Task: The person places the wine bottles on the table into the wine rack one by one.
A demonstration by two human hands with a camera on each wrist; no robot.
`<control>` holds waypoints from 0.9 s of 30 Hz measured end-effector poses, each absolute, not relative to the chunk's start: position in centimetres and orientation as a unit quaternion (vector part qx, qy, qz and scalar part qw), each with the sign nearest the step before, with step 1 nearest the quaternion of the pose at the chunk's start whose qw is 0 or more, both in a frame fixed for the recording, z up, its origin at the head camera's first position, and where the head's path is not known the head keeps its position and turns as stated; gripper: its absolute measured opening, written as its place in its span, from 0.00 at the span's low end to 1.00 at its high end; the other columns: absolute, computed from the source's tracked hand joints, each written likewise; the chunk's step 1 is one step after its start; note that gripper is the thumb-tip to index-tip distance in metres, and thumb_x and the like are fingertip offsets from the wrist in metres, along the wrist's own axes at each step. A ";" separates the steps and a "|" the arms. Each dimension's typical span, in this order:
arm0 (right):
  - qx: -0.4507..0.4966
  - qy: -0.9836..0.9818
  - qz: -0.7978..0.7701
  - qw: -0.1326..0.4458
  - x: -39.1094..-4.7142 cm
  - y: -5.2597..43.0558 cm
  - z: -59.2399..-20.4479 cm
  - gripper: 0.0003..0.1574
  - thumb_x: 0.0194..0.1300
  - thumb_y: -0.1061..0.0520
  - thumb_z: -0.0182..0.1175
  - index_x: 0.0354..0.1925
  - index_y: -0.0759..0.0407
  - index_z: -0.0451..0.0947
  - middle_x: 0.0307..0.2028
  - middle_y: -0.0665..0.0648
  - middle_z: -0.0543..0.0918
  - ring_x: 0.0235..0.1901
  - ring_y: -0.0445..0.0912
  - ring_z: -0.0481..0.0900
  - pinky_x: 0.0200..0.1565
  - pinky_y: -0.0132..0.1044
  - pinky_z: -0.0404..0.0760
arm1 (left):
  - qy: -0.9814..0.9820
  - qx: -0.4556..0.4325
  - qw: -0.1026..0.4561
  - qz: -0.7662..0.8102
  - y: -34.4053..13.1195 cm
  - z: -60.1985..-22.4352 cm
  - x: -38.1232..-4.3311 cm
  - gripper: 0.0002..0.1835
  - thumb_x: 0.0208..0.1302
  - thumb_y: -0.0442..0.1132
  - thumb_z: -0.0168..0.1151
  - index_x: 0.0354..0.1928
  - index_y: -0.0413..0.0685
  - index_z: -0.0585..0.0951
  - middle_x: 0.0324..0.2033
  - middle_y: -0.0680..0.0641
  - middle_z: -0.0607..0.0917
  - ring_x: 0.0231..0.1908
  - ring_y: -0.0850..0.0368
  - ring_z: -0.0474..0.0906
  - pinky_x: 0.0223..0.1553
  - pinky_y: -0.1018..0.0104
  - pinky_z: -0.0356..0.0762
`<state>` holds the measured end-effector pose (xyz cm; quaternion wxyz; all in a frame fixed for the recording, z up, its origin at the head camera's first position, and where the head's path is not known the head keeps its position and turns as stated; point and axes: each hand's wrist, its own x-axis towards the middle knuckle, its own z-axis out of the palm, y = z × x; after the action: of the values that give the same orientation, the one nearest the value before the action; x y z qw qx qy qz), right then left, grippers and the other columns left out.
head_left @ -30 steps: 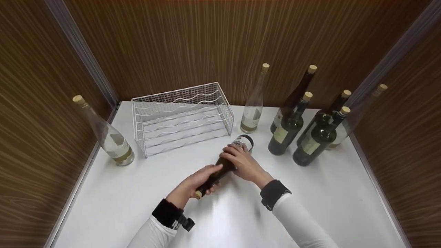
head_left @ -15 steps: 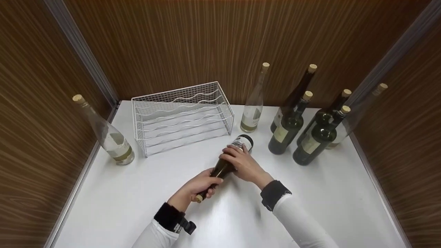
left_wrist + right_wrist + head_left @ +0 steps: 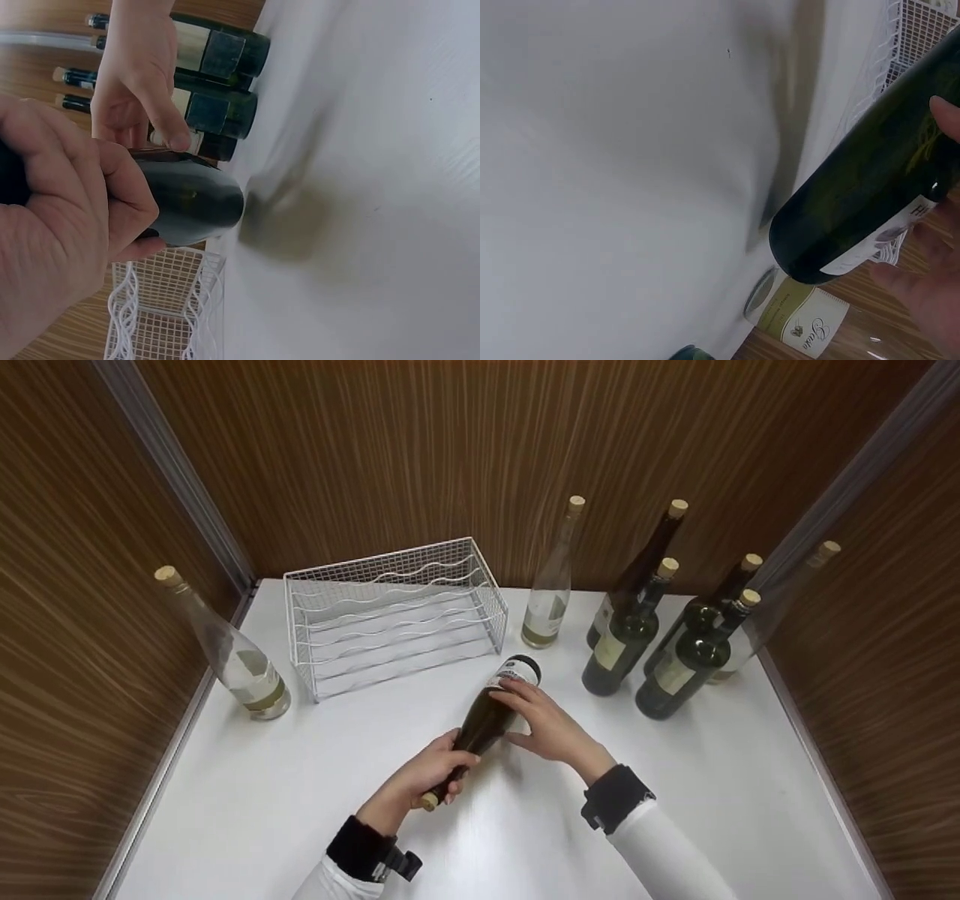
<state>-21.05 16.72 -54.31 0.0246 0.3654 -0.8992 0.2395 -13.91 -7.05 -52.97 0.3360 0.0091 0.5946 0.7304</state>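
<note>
A dark green wine bottle slants above the white table, its corked neck toward the person and its base toward the back. My left hand grips it round the neck, just above the cork. Along the bottle's body, my right hand has its fingers loosely extended over the edge of the white label, the thumb spread from them. In the right wrist view the bottle's base hangs over the table, and right-hand fingers lie beside the label. The left palm's contact is hidden.
A white wire rack with wavy bars stands at the back. A clear corked bottle is right of it, another clear bottle at far left. Several dark bottles stand at right. Wood-grain panels enclose the table.
The left hand has slid down the neck toward the cork and curled round it. The right hand has loosened and shifted slightly right. The bottle's base has moved a little left.
</note>
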 end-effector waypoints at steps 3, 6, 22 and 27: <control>0.352 -0.901 0.252 0.011 -20.6 17.2 -54.1 0.42 0.59 0.57 0.72 0.69 0.56 0.67 0.70 0.63 0.63 0.69 0.57 0.60 0.67 0.50 0.62 | 0.601 0.014 0.330 0.727 -7.5 -52.9 -13.6 0.27 0.67 0.36 0.56 0.64 0.40 0.61 0.20 0.49 0.70 0.10 0.66 0.65 0.09 0.74 0.67; 0.338 -0.904 0.262 -0.011 -20.2 17.5 -53.9 0.40 0.63 0.55 0.69 0.70 0.57 0.66 0.70 0.63 0.62 0.70 0.56 0.59 0.67 0.49 0.62 | 0.607 0.017 0.323 0.727 -8.0 -52.7 -13.3 0.27 0.67 0.35 0.55 0.66 0.40 0.59 0.21 0.49 0.70 0.11 0.66 0.65 0.09 0.74 0.67; 0.282 -0.913 0.284 -0.073 -19.2 18.0 -54.9 0.41 0.69 0.42 0.60 0.74 0.45 0.59 0.75 0.56 0.54 0.73 0.51 0.51 0.69 0.49 0.59 | 0.614 -0.005 0.261 0.745 -11.5 -51.6 -12.3 0.27 0.69 0.35 0.53 0.66 0.41 0.57 0.22 0.50 0.68 0.11 0.67 0.65 0.08 0.74 0.67; 0.274 -0.912 0.298 -0.070 -19.0 17.7 -55.1 0.41 0.70 0.39 0.58 0.75 0.45 0.58 0.75 0.55 0.55 0.72 0.52 0.53 0.68 0.50 0.60 | 0.624 -0.020 0.241 0.743 -12.6 -51.7 -12.3 0.24 0.71 0.35 0.51 0.64 0.41 0.57 0.22 0.50 0.68 0.11 0.66 0.65 0.09 0.74 0.67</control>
<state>-19.03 17.70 -55.07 -0.0702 0.2739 -0.9117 0.2982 -12.27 -12.58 -51.65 0.2410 -0.0203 0.6240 0.7430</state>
